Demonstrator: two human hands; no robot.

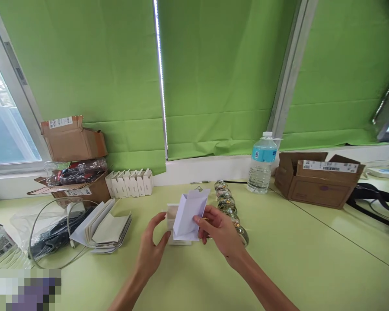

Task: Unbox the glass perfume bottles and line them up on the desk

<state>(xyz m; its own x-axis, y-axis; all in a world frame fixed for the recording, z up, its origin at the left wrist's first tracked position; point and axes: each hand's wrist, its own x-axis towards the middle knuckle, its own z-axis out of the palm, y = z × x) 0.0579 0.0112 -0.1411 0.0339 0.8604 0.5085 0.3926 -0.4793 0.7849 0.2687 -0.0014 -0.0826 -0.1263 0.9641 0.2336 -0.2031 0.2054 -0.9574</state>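
Observation:
My right hand (218,224) pinches a white paper box (191,214), folded with a flap at its top, held tilted above the table. My left hand (152,242) is to its left, thumb and fingers apart and curved, with the fingertips at the left edge of a second small whitish box (172,211). That second box is partly hidden behind the held one, and whether the fingertips press on it is hard to see. Just beyond my right hand lies a row of shiny round metallic things (227,203), partly covered by the hand.
To the left lie a stack of flat folded white boxes (108,231) and a cable (35,229). Several small white boxes (129,183) stand upright along the wall. Cardboard boxes (74,144) are piled behind. A water bottle (262,166) and an open carton (320,181) stand at right.

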